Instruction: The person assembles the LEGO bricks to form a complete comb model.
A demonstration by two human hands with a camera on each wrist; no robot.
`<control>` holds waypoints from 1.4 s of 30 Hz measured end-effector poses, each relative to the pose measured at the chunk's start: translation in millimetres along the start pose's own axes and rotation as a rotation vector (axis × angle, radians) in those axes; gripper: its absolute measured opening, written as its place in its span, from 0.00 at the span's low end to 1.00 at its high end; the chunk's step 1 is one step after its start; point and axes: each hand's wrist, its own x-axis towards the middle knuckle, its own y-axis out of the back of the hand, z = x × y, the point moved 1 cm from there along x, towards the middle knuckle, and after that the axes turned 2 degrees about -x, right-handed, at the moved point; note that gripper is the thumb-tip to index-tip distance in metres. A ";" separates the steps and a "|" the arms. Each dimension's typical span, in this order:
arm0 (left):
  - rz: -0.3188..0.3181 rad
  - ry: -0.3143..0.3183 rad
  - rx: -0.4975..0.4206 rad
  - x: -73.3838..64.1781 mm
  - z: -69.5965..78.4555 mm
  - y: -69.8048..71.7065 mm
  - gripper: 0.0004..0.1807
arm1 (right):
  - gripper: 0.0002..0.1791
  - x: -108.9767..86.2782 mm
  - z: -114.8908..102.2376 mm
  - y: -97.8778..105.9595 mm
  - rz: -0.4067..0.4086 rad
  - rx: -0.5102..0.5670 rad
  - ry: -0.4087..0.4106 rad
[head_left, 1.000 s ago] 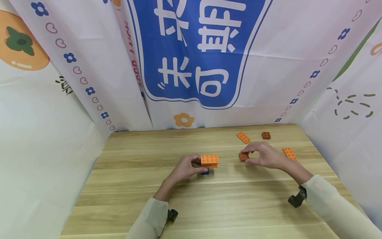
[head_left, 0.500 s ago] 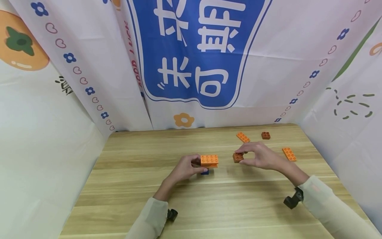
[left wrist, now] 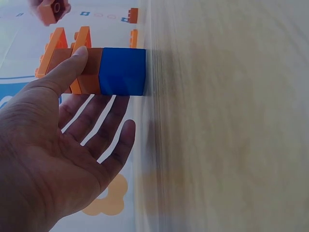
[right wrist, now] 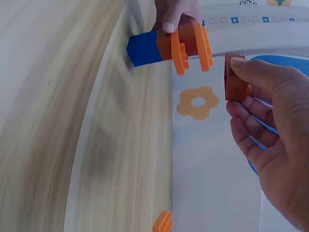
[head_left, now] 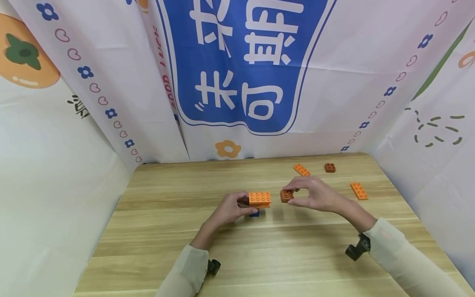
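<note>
Overall, we see a white cloth [head_left: 326, 90] with a large blue printed panel [head_left: 185, 82] rising behind the far edge of a wood-grained tabletop [head_left: 167, 243]. Our pale sleeves [head_left: 404, 251] reach in from the near side, and a small black camera [head_left: 358, 247] sits at each wrist. Our right hand [head_left: 315, 196] is raised over the right half of the tabletop, its grip narrow, pinching a brown brick between thumb and fingers. Our left hand [head_left: 230, 209] has its grip around a stack [left wrist: 94, 72], the thumb on the near side and fingers behind. That stack stands upright well in from the far edge, about midway between the left and right edges: a blue block [left wrist: 123, 71] at the bottom, then brown, an orange plate, brown again, and a studded orange plate [head_left: 259, 198] on top. Of the loose pieces, we find one slim orange plate [head_left: 358, 191] near the right edge and another slim orange plate [head_left: 302, 169] near the far edge. Smallest are the loose brown brick [head_left: 330, 167], toward the far right corner, and the held brown brick [head_left: 287, 196], in the air just beside the stack's top, apart from it.
</note>
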 end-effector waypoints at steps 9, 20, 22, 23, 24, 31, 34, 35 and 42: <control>0.003 0.012 -0.008 0.2 2.8 0.1 0.14 | 0.21 15.0 -9.3 -7.3 -0.009 0.025 0.016; -0.010 -0.003 -0.006 2.4 -0.1 1.4 0.13 | 0.21 31.8 -18.8 -17.7 -0.001 0.032 0.044; -0.012 -0.010 -0.003 2.4 0.1 1.7 0.13 | 0.21 34.5 -19.4 -19.5 -0.002 0.033 0.049; -0.012 -0.008 -0.002 2.5 0.2 1.8 0.14 | 0.21 35.7 -19.8 -20.3 -0.003 0.033 0.049; -0.012 -0.012 0.001 2.4 0.4 1.9 0.14 | 0.21 37.0 -20.1 -21.2 -0.002 0.032 0.056; -0.018 -0.016 -0.001 2.5 0.4 2.4 0.13 | 0.21 45.7 -24.4 -26.9 0.005 0.048 0.068; -0.025 -0.027 0.006 3.0 -0.4 2.5 0.13 | 0.21 49.9 -26.6 -29.9 -0.001 0.064 0.057; -0.026 -0.027 0.009 3.3 -0.7 2.5 0.13 | 0.21 51.3 -27.1 -31.0 -0.005 0.069 0.053; -0.034 -0.038 0.013 3.0 -0.6 2.6 0.13 | 0.20 58.2 -27.6 -38.6 -0.040 0.088 0.011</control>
